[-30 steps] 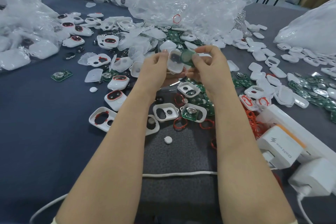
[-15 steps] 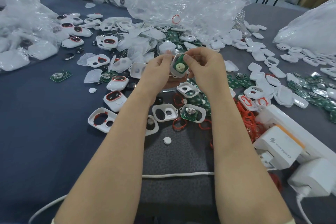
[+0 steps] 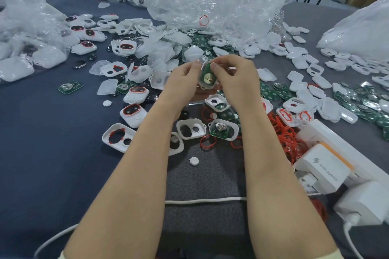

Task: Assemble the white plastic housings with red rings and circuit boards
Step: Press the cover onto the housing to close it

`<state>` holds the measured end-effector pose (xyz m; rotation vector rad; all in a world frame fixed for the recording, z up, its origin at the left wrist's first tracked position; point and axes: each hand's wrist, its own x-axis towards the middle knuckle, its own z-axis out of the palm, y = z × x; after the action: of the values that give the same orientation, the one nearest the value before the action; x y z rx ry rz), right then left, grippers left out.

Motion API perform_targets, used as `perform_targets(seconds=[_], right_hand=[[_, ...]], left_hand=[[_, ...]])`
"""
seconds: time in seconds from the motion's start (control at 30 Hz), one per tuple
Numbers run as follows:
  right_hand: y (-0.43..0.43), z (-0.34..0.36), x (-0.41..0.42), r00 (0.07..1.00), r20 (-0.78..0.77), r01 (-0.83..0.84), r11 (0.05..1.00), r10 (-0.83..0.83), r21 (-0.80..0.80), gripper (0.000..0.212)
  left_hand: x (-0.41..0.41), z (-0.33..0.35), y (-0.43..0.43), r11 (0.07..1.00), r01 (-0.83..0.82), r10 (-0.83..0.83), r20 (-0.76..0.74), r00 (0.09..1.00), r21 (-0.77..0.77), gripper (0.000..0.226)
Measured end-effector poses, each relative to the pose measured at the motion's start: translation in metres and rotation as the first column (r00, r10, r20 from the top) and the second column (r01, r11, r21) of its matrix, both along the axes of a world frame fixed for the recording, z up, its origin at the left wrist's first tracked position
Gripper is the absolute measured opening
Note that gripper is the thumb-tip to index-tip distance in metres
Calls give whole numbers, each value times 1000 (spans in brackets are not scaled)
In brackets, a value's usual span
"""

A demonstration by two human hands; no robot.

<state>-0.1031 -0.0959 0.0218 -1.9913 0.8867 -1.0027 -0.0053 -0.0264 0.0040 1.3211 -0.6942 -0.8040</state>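
White plastic housing (image 3: 206, 86) sits between both hands just above mid-view, at twelve o'clock from the forearms. It is tilted toward the camera, with a green circuit board (image 3: 207, 78) and its round metal contact lying inside.

The left hand (image 3: 181, 84) pinches the housing's left edge with thumb and curled fingers. The right hand (image 3: 237, 82) curls round the right edge, its thumb tip pressing the board's top.

The step in hand looks like seating the board in the shell. Next it probably needs an even press until the board lies flush.

Loose red rings (image 3: 284, 134) lie at four o'clock of the hands. Beyond them a white charger (image 3: 322, 166) bears a lightning-bolt mark and lettering that seems to read "GaN".
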Motion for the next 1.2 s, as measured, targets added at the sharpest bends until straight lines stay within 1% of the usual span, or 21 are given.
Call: perform_targets(seconds=[0.13, 0.2, 0.27, 0.3, 0.37, 0.4, 0.43, 0.57, 0.73, 0.87, 0.93, 1.07, 1.2], right_hand=[[3, -2, 4, 999, 14, 42, 997, -41, -60, 10], [4, -5, 6, 998, 32, 55, 996, -53, -63, 17], [3, -7, 7, 997, 47, 66, 998, -66, -16, 26], [2, -8, 6, 997, 46, 61, 997, -63, 37, 25], [-1, -8, 6, 998, 64, -11, 985, 0, 170, 10], [-1, -8, 6, 996, 85, -51, 975, 34, 217, 8], [-2, -9, 6, 993, 105, -75, 967, 51, 242, 13], [-4, -15, 9, 990, 136, -69, 965, 34, 255, 19], [-5, -14, 5, 978, 207, -90, 941, 21, 326, 16], [-3, -12, 3, 975, 201, -160, 920, 92, 357, 14], [-4, -12, 3, 980, 174, -155, 928, 100, 338, 12], [-4, -14, 7, 988, 147, -89, 950, 46, 300, 4], [-4, -14, 9, 981, 189, -97, 933, 32, 347, 9]], left_hand=[[-1, 1, 3, 1000, 23, -23, 49, 999, -5, 11], [-1, 1, 5, 999, 32, -31, 53, 998, -15, 14], [-1, 2, 6, 1000, 23, -22, 71, 997, -20, 17], [-1, 2, 6, 1000, 19, -17, 82, 996, -20, 17], [-1, 2, 6, 1000, 19, -17, 109, 994, -20, 18], [-1, 2, 6, 1000, 20, -18, 122, 992, -20, 18], [-2, 1, 6, 1000, 21, -18, 133, 991, -21, 18], [-3, -1, 5, 999, 19, -14, 156, 988, -27, 15], [-2, -4, 2, 998, 52, -48, 115, 992, -33, 19], [-1, -5, 1, 999, -8, 10, 67, 998, -34, 21], [-1, -6, 1, 999, -34, 36, 88, 995, -27, 20], [-3, -7, -1, 998, -52, 57, 191, 980, -30, 17], [-5, -8, -2, 998, -46, 52, 191, 980, -34, 18]])
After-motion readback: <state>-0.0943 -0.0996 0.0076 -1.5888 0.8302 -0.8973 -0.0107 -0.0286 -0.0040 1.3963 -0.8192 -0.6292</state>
